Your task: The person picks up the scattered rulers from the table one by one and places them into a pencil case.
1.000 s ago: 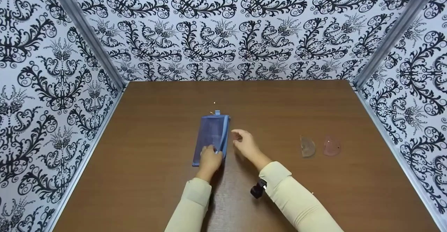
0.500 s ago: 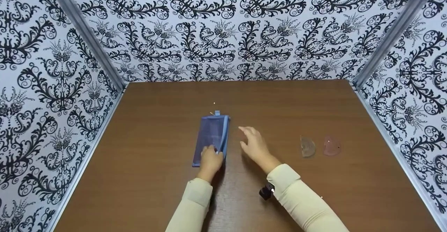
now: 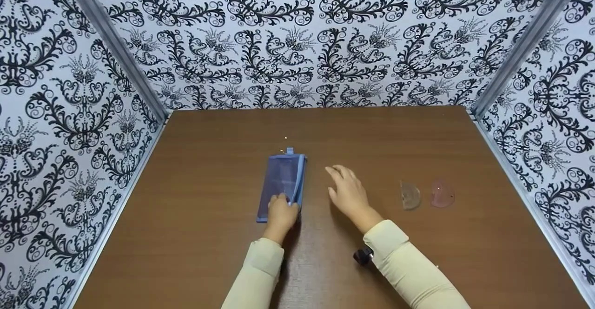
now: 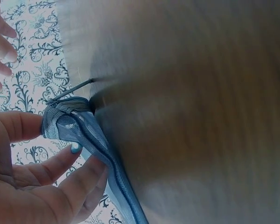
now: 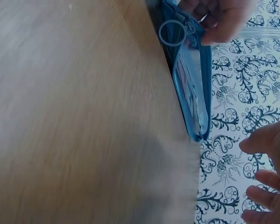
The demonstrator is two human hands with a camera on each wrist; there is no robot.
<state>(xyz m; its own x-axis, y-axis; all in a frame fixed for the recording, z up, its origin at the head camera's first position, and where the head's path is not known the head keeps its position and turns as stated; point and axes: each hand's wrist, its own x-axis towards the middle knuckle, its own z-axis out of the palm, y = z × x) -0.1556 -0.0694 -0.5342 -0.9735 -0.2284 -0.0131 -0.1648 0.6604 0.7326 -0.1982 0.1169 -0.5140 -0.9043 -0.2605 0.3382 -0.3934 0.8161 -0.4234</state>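
A blue mesh zipper pouch [image 3: 282, 174] lies on the table, its long zipper edge facing right. My left hand [image 3: 282, 213] pinches the pouch's near right corner between thumb and fingers, as the left wrist view of the pouch [image 4: 86, 128] shows up close. From the right wrist view, the zipper side gapes apart, and a ring-shaped zipper pull [image 5: 160, 35] hangs by the pinched corner. My right hand [image 3: 349, 195] hovers to the right of the pouch with fingers loosely extended, holding nothing. Beyond it lie a clear half-round plastic piece [image 3: 410, 196] and a pink half-round one [image 3: 442, 194].
The brown table [image 3: 209, 160] is bounded by patterned walls [image 3: 297, 44] at the back and both sides. A small tab and a bit of gold-coloured metal stick out at the pouch's far end. A black camera [image 3: 363, 255] sits at my right wrist.
My right hand has moved away from the pouch's zipper edge to the right, its fingers straightening. My left hand keeps its pinch on the pouch corner, and the pouch stays in place.
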